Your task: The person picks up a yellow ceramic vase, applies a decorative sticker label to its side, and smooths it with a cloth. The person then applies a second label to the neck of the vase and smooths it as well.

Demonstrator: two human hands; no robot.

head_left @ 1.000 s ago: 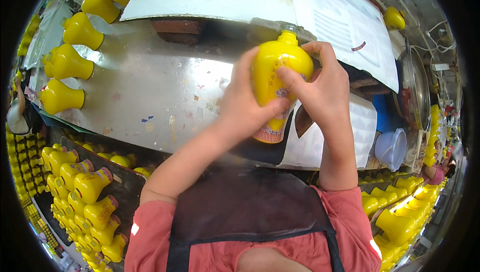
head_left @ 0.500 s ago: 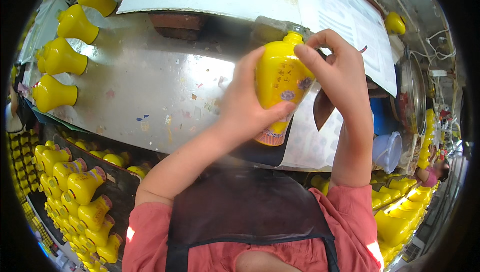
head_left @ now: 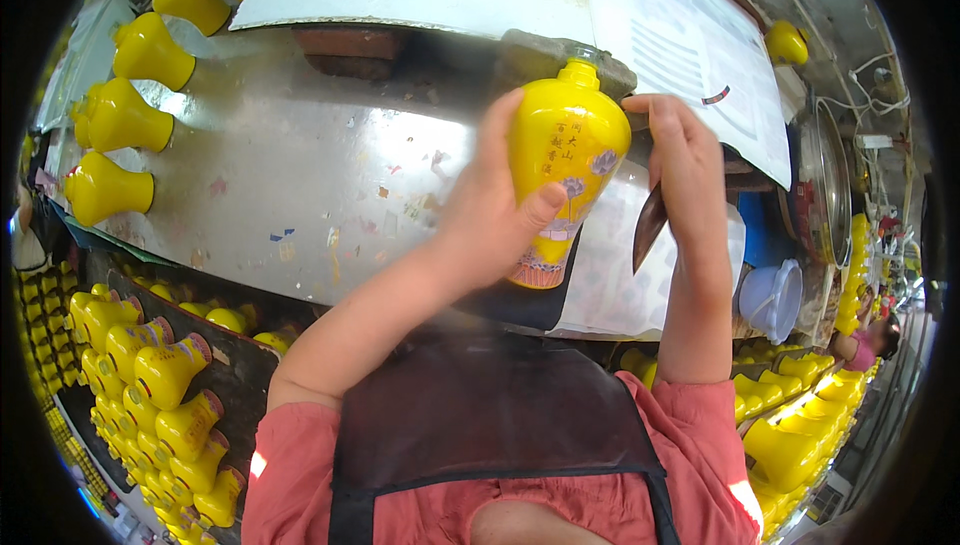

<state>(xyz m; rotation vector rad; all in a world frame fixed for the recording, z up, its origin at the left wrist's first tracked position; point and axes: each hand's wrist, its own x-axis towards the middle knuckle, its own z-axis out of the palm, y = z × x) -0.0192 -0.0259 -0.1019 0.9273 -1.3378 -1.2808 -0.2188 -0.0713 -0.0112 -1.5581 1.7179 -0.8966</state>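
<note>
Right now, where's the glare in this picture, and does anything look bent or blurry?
Head view: white glare on the metal tabletop, left of the held yellow bottle; head view: fisheye distortion curves the tabletop's near edge, with black around the rim; head view: the bottle's decoration looks fairly crisp, the left hand slightly soft.

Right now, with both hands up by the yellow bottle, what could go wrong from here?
A dark pointed tool seems tucked in the right hand, close to the yellow bottle, and might scratch its glossy surface. The left hand has its thumb beside the purple flowers, so a slide could smear them if they are not firmly set. If that grip slipped, the neck might knock the grey block behind it.
</note>
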